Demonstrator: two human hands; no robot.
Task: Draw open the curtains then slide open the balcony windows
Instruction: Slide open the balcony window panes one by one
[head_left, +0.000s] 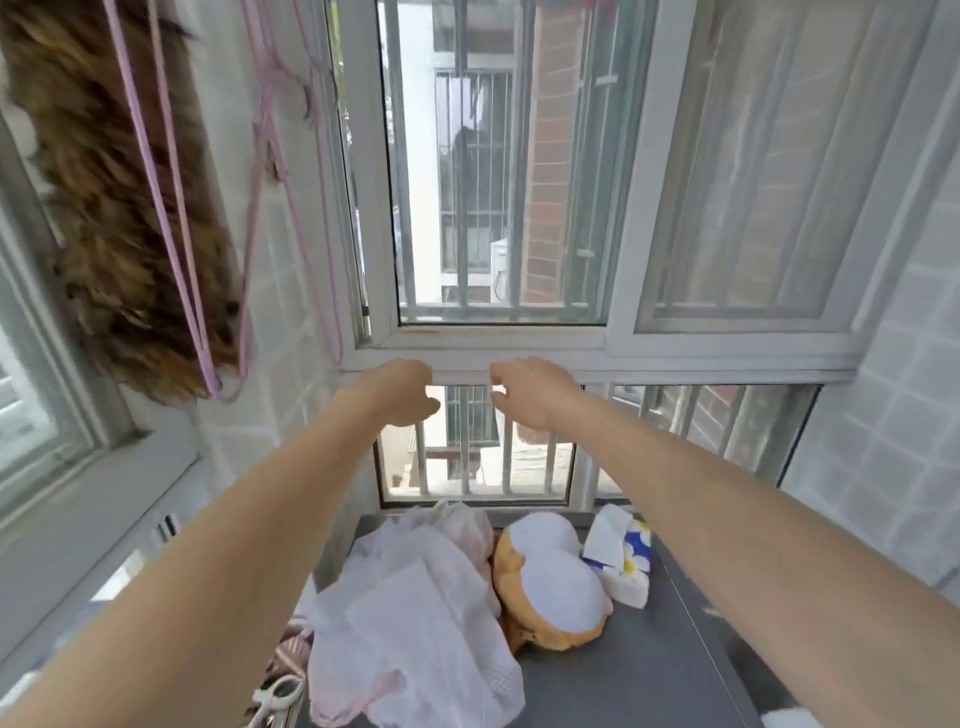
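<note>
The white-framed balcony window (498, 340) fills the view ahead, with metal bars outside the glass. Its left sliding sash (371, 208) stands a little off the left jamb, leaving a narrow gap. The right sash (628, 208) carries a screen-like pane. No curtain is in view. My left hand (405, 395) and my right hand (527, 395) reach forward side by side just below the window's bottom rail. Their fingers are loosely curled and hold nothing. I cannot tell whether the fingertips touch the frame.
A brown feather duster (119, 218) and pink hangers (270, 171) hang at the left. Below my arms a dark surface (675, 654) holds white mesh bags (415, 623), a plush toy (550, 577) and a tissue pack (623, 556). Tiled walls close both sides.
</note>
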